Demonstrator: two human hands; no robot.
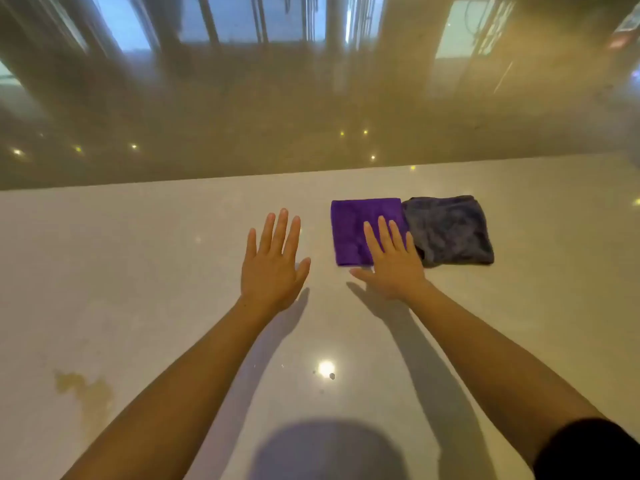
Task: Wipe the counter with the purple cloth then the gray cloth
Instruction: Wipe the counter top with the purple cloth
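Note:
A folded purple cloth (349,226) lies on the pale glossy counter (138,265), right of centre. A crumpled gray cloth (450,230) lies beside it on its right, touching it. My right hand (389,261) is flat with fingers spread, its fingers over the purple cloth's near right part and its palm over the bare counter. My left hand (272,261) is flat and spread over the bare counter, to the left of the purple cloth and apart from it.
A brownish stain (86,393) marks the counter at the near left. The counter's far edge (242,180) runs across the view, with a shiny floor beyond it. A ceiling light reflects off the counter near me.

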